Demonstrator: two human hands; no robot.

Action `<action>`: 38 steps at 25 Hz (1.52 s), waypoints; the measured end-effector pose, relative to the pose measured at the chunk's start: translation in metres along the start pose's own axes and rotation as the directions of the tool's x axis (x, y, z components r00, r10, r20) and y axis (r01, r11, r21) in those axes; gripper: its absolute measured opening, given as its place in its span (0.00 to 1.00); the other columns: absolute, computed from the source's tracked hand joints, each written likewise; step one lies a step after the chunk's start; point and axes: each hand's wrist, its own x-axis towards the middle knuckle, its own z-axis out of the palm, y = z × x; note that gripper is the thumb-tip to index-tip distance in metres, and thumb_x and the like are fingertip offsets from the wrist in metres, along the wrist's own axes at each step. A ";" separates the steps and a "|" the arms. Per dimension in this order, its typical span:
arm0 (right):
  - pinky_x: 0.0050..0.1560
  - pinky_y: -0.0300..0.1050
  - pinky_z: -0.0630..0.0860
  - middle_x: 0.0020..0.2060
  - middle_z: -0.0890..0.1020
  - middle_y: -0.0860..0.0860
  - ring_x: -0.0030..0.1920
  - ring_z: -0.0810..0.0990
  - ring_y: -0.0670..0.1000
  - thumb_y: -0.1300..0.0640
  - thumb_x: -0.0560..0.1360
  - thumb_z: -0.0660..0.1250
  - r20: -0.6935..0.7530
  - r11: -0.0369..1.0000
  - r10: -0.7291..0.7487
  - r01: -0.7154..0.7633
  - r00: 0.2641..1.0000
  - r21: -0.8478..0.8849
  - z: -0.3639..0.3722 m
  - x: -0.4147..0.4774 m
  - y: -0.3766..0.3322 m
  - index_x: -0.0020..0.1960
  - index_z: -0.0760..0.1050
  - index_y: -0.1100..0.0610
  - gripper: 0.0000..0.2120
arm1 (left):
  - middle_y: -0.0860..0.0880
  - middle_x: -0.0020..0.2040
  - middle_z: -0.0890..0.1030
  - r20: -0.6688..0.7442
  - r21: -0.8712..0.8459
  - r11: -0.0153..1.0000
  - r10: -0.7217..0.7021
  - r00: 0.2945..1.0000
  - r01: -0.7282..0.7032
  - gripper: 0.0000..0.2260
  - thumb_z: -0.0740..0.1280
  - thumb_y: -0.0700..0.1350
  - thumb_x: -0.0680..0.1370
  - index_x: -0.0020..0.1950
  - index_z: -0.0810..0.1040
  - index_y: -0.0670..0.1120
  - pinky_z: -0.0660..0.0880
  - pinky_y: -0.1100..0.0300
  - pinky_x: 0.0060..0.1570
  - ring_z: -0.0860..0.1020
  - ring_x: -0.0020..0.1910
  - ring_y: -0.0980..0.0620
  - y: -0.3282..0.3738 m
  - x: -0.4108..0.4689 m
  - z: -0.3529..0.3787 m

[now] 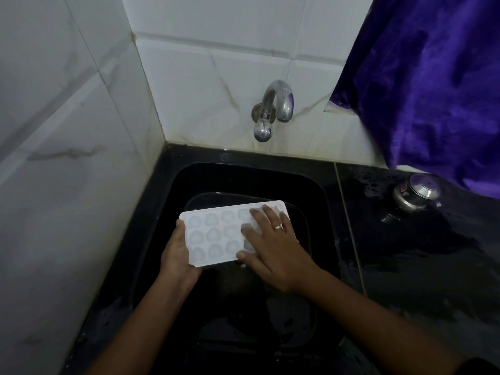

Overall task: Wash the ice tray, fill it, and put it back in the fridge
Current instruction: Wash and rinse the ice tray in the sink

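Washing step, I judge: ice tray (213, 234) held over the black sink (313, 190), left hand (176, 255) gripping its left end, right hand (270, 239) flat, fingers spread on the cells. Tap (281, 96) looks dry; next I'd want water on.

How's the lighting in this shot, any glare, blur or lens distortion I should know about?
Head view: dim overall, the black sink nearly swallows detail; the white ice tray stands out; small glints on the tap; wall tiles splay outward from the wide-angle lens.
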 end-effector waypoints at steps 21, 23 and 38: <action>0.80 0.68 0.40 0.83 0.55 0.57 0.83 0.43 0.60 0.35 0.84 0.44 -0.044 0.997 0.073 -0.073 0.996 0.001 -0.016 0.003 0.016 0.70 0.72 0.44 0.26 | 0.38 0.58 0.87 0.034 0.014 1.000 -0.019 0.999 0.018 0.28 0.54 0.63 0.86 0.68 0.79 0.41 0.80 0.42 0.51 0.88 0.53 0.39 -0.007 -0.003 0.013; 0.80 0.67 0.41 0.83 0.54 0.58 0.83 0.43 0.60 0.34 0.84 0.45 -0.029 0.998 0.064 -0.064 0.998 0.010 -0.009 0.003 0.005 0.72 0.69 0.48 0.27 | 0.38 0.61 0.86 0.032 0.015 1.000 -0.014 0.999 0.014 0.29 0.54 0.64 0.86 0.69 0.79 0.42 0.81 0.42 0.51 0.87 0.55 0.38 -0.005 0.000 0.014; 0.80 0.68 0.42 0.83 0.54 0.56 0.83 0.42 0.59 0.32 0.83 0.40 -0.051 0.997 0.064 -0.066 0.997 -0.047 -0.008 -0.008 0.032 0.76 0.69 0.43 0.31 | 0.41 0.59 0.87 -0.028 0.019 1.000 0.004 1.000 -0.003 0.26 0.58 0.62 0.85 0.67 0.81 0.44 0.82 0.46 0.48 0.88 0.52 0.41 0.003 0.006 -0.004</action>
